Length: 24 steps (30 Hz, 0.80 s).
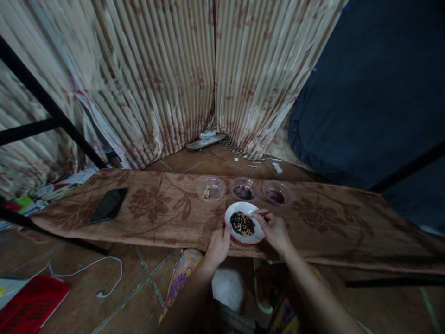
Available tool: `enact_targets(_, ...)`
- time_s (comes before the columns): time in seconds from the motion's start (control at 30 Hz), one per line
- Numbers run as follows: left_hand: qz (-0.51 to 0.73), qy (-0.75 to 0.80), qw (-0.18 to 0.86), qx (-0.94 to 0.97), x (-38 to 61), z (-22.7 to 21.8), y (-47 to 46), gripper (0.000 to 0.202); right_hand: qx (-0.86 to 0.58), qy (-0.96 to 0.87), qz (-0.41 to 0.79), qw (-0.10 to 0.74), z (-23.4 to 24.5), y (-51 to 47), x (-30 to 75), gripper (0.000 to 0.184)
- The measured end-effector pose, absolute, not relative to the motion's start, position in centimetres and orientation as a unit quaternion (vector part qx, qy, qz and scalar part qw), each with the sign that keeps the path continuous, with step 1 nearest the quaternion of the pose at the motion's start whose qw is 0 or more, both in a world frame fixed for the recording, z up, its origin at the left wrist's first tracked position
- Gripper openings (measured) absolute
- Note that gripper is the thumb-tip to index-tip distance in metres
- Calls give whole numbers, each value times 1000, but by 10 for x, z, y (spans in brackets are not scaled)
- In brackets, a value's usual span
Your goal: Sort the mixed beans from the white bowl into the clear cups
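Note:
A white bowl [257, 230] with a red rim is at the front edge of the cloth-covered bench. Dark grains and yellow beans [242, 223] lie mixed inside it. My left hand [219, 243] grips the bowl's left rim, thumb on top. My right hand [273, 227] is closed over the right side of the bowl, pinching a thin utensil that looks like a spoon [255, 215]; its tip is hard to make out. Behind stand a clear plastic bowl with a few yellow beans [206, 191], one with dark grains [243, 192] and one with dark red grains [276, 196].
A dark phone [109, 204] lies on the left of the patterned cloth [167, 227]. Striped curtains [181, 83] hang behind a skateboard [206, 141] on the tiled floor. Black metal bars [48, 104] stand at the left. A white cable [120, 273] lies below.

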<state>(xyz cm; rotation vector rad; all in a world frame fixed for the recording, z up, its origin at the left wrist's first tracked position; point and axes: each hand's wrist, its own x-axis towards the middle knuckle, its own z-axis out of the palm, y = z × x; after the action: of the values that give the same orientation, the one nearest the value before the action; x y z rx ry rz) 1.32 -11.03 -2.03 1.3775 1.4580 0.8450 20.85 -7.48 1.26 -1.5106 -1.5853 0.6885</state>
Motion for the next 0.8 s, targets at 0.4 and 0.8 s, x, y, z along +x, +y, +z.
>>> enact_targets(0.4, 349, 589, 456, 568, 15, -21, -109, 64, -611, -657, 225, 380, 10, -76, 204, 43)
enact_targets(0.8, 345, 594, 446, 574, 15, -21, -109, 63, -613, -646, 223, 397, 11, -77, 205, 38)
